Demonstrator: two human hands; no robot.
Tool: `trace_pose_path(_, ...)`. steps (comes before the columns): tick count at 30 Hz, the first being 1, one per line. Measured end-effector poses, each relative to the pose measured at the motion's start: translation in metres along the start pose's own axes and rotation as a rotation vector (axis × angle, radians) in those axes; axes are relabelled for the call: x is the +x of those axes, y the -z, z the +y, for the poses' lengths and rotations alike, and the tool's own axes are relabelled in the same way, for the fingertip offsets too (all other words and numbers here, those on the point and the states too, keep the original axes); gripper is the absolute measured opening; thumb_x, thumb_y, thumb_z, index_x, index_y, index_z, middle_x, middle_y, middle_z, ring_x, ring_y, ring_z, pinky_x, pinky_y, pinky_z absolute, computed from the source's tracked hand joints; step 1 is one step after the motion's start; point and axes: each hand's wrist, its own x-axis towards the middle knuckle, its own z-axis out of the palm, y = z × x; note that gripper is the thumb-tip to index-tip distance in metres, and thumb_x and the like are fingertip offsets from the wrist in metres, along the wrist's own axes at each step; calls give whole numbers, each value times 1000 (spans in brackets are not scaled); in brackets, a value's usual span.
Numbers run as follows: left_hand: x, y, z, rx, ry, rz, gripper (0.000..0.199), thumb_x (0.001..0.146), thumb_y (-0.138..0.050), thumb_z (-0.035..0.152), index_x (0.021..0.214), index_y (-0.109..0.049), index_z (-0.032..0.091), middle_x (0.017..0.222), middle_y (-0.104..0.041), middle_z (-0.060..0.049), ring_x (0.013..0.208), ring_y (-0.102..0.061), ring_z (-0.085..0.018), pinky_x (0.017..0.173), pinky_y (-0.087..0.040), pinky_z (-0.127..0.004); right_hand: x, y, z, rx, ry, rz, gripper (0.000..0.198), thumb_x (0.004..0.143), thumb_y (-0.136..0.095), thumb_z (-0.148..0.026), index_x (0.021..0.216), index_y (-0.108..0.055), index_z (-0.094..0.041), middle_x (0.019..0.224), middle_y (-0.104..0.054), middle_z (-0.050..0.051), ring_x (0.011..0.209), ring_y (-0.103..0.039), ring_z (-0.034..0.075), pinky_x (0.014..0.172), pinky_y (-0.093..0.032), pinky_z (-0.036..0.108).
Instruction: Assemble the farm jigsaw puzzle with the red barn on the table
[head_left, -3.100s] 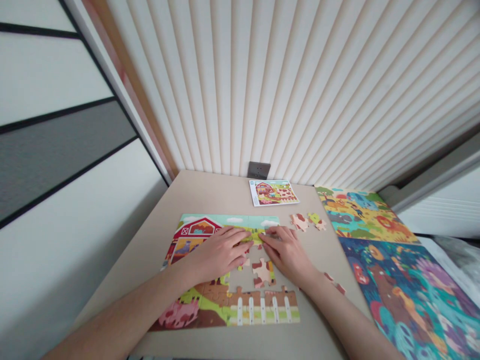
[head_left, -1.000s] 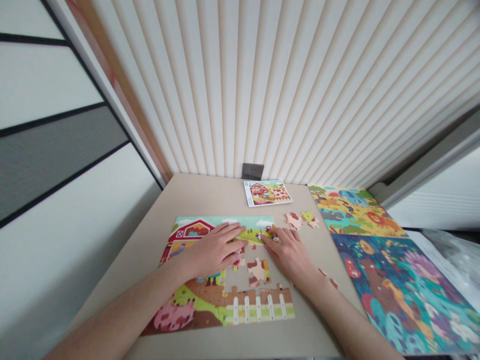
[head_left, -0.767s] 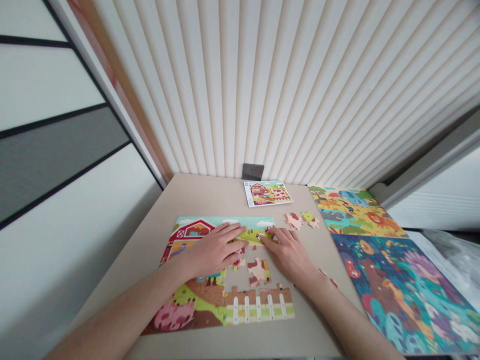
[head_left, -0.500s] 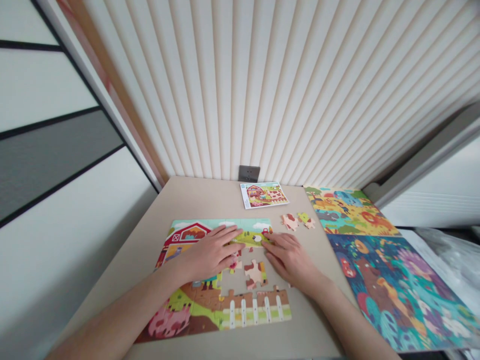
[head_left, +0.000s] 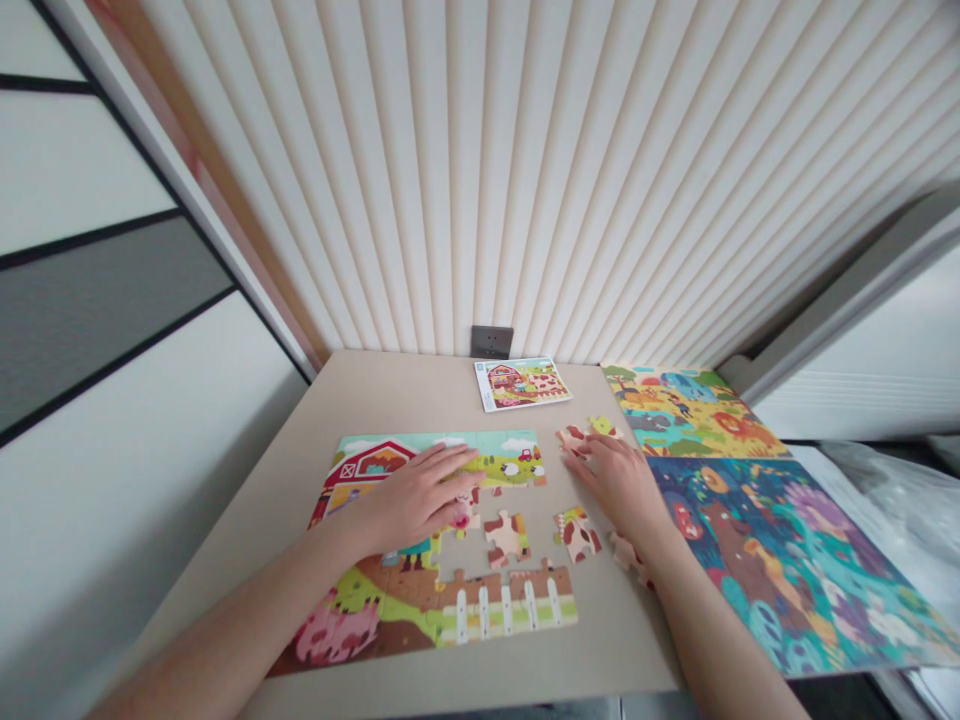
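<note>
My left hand (head_left: 427,495) lies flat, fingers stretched, on the partly assembled farm jigsaw puzzle (head_left: 375,585), over the part beside the barn. My right hand (head_left: 616,487) reaches past the puzzle's right edge, its thumb and fingers apart over a brown-and-white puzzle piece (head_left: 571,438). Its fingertips seem to touch the piece. A yellow-green puzzle piece (head_left: 602,426) shows just behind those fingers. In the gap of the puzzle lies a loose cow-patterned piece (head_left: 506,538). Another spotted piece (head_left: 577,535) rests to its right. My right wrist partly hides a further piece (head_left: 628,556).
A small reference picture card (head_left: 523,384) of the farm lies at the back, below a dark wall socket (head_left: 492,342). On the right stand two finished puzzles, a savanna scene (head_left: 694,415) and a dark forest scene (head_left: 795,570). A ribbed white panel (head_left: 480,180) borders the table's back.
My right hand has moved from the puzzle's upper right corner rightward to the loose pieces, uncovering the tractor, the sheep and a spotted piece. My left hand stays on the puzzle.
</note>
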Motion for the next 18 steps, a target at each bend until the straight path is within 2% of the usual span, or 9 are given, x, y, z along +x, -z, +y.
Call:
trace_pose_path(3,-6,8,-8,21,18,51,38,109,-50,30,145,-61,26,157,-55,-10,149,-47,-27,128,-36,-52,0,1,-4,47,-26,6,24,102,-60,-41,96,-72,-21,108,-78,11,103,-73,29,93,-54,43)
trace_pose_path(6,-15,17,-20,73,62,98,32,108,-51,29,133,-70,26,146,-63,-9,139,-56,-28,123,-42,-52,1,3,-2,83,-19,20,19,100,-59,-34,107,-71,-21,113,-77,12,105,-73,28,94,-55,43)
trace_pose_path(9,-25,23,-35,111,117,120,31,108,-49,30,128,-73,24,138,-68,-10,131,-60,-27,119,-46,-51,1,4,1,150,16,38,23,97,-60,-31,116,-71,-22,119,-76,10,112,-71,28,97,-55,42)
trace_pose_path(15,-34,26,-47,68,124,94,38,107,-55,37,142,-66,27,145,-64,-10,135,-59,-27,119,-46,-48,-7,15,-10,110,62,24,29,101,-60,-35,124,-75,-27,124,-71,12,119,-67,31,104,-52,50)
trace_pose_path(18,-33,26,-42,54,83,47,47,106,-58,40,151,-57,30,154,-57,-9,142,-54,-28,122,-42,-50,-13,28,-33,315,228,-66,28,102,-63,-36,127,-73,-28,130,-70,11,125,-65,28,109,-51,47)
